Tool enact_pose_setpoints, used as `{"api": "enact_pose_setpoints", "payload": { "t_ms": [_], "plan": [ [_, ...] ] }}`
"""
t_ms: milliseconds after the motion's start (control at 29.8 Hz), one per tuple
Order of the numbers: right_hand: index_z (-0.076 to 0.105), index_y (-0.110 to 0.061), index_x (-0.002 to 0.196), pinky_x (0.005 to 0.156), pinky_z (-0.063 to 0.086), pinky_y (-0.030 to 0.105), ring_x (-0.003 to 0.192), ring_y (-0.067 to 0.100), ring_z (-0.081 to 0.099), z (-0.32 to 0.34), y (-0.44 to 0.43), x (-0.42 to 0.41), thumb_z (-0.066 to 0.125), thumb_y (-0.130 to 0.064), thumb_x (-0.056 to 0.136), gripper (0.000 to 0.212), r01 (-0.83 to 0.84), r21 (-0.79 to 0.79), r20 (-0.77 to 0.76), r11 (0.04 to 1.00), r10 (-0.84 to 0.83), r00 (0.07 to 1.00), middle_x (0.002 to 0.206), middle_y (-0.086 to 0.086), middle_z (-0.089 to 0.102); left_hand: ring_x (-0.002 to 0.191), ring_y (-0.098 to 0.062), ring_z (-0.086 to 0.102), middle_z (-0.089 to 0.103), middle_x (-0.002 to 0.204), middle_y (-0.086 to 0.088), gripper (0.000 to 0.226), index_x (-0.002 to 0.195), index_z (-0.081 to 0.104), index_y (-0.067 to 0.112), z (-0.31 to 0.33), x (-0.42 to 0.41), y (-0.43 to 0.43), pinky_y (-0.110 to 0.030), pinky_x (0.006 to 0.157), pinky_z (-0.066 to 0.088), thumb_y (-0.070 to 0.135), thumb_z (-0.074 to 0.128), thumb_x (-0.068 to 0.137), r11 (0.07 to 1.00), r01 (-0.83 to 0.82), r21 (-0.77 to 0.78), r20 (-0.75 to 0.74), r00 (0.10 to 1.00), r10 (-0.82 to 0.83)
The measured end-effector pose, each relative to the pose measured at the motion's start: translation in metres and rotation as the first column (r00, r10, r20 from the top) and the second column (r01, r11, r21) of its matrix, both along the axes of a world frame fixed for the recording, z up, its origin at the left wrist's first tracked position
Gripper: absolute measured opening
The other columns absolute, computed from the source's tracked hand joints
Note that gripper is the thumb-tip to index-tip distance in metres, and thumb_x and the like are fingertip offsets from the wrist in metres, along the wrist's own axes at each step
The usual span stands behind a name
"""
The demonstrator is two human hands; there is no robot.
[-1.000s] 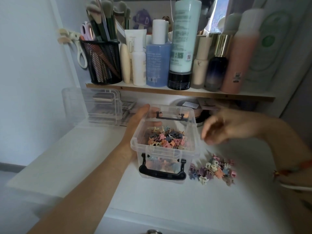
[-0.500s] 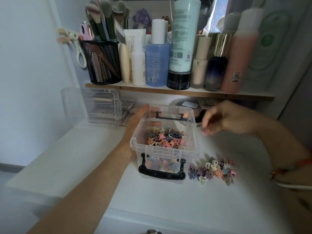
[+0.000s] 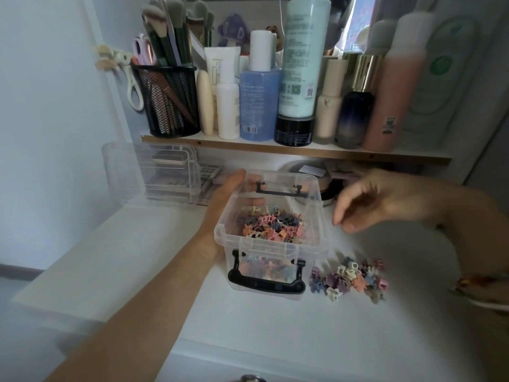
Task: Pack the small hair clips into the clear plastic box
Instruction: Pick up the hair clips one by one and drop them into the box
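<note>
**Right hand lower beside the box**

Since half a second ago the right hand [image 3: 369, 199] has come down a little, and its fingertips now hang just to the right of the clear plastic box [image 3: 271, 246], near the rim but not touching it. Box, left hand and the loose clips have not shifted.

The fingers of the right hand are loosely curled and point downward. The hand is blurred, so I cannot tell if a clip is pinched between thumb and fingertips. A coloured bracelet [image 3: 468, 281] sits on this wrist.

The left hand [image 3: 224, 198] grips the box at its left side: the palm lies against the wall and the fingers bend around the far left corner (two of them show through the clear plastic).

The box stands upright and open on the white table top [image 3: 248, 326], with a black handle [image 3: 265, 283] on its near wall. Many small hair clips [image 3: 271, 226] in pink, blue, orange and beige lie inside, covering the bottom. A second heap of clips [image 3: 348, 279] lies on the table just beside the front right corner of the box, below the right hand and apart from it.

Behind the box a wooden shelf [image 3: 275, 148] carries a black mesh cup [image 3: 172, 103] with brushes and a row of bottles. Under the shelf, left of the box, stands a clear organiser [image 3: 165, 175].
</note>
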State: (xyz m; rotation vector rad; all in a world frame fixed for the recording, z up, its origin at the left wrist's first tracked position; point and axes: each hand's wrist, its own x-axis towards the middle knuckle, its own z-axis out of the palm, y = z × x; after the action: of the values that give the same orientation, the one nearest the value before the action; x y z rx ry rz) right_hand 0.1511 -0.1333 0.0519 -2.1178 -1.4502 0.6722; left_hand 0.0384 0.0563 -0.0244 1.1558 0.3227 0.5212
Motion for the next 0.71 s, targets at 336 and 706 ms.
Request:
{"api": "enact_pose_setpoints", "payload": {
  "t_ms": [336, 706],
  "plan": [
    [0.066, -0.022, 0.061, 0.054, 0.042, 0.021, 0.046, 0.0, 0.048, -0.018, 0.016, -0.001, 0.07, -0.014, 0.075, 0.017, 0.004, -0.416, 0.113, 0.909, 0.047, 0.993, 0.049, -0.009, 0.06, 0.059, -0.01, 0.057, 0.06, 0.08, -0.001, 0.033, 0.084, 0.059, 0.014, 0.0, -0.002, -0.002, -0.013, 0.044, 0.044, 0.037, 0.037, 0.094, 0.999, -0.023, 0.034, 0.029, 0.999, 0.022],
    [0.064, -0.016, 0.071, 0.044, 0.04, 0.008, 0.044, -0.001, 0.05, 0.0, 0.018, -0.01, 0.06, -0.002, 0.081, 0.018, 0.229, 0.559, -0.173, 0.797, -0.159, 0.972, 0.05, -0.005, 0.058, 0.064, -0.012, 0.057, 0.06, 0.083, 0.0, 0.033, 0.086, 0.059, 0.014, 0.0, -0.001, -0.001, -0.013, 0.045, 0.045, 0.038, 0.037, 0.094, 0.999, -0.018, 0.031, 0.013, 1.0, 0.018]
  ]
}}
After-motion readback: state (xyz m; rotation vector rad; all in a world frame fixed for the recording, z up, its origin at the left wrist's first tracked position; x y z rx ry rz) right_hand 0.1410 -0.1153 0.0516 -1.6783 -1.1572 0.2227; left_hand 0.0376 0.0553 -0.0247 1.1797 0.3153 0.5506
